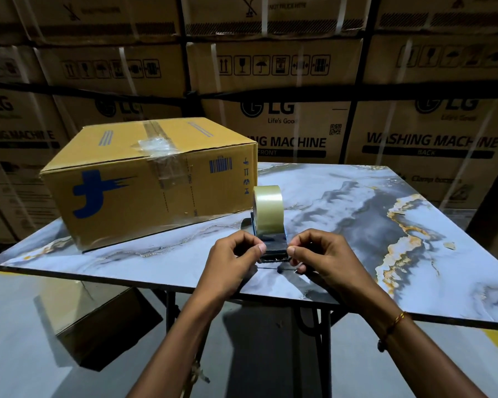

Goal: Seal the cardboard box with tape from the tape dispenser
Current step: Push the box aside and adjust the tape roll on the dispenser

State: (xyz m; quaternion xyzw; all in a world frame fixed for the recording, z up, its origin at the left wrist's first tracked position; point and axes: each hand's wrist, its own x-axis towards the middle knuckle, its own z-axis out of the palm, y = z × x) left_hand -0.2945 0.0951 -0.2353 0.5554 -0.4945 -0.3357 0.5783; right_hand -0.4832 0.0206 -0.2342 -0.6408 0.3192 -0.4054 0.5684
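A closed yellow-brown cardboard box [144, 179] with a blue logo sits on the left of the marble-patterned table [357, 202]; clear tape runs over its top seam and down its front. To its right stands a tape dispenser [270, 239] with a roll of clear tape [268, 209], near the table's front edge. My left hand [233, 258] pinches the left edge of the pulled-out tape by the dispenser's cutter. My right hand [319, 258] pinches the right edge of the same strip.
Stacked washing machine cartons [299, 81] form a wall behind the table. A dark box [98, 320] lies on the floor under the table's left front edge. The table's black metal legs [322, 340] stand below. The table's right half shows bare marble surface.
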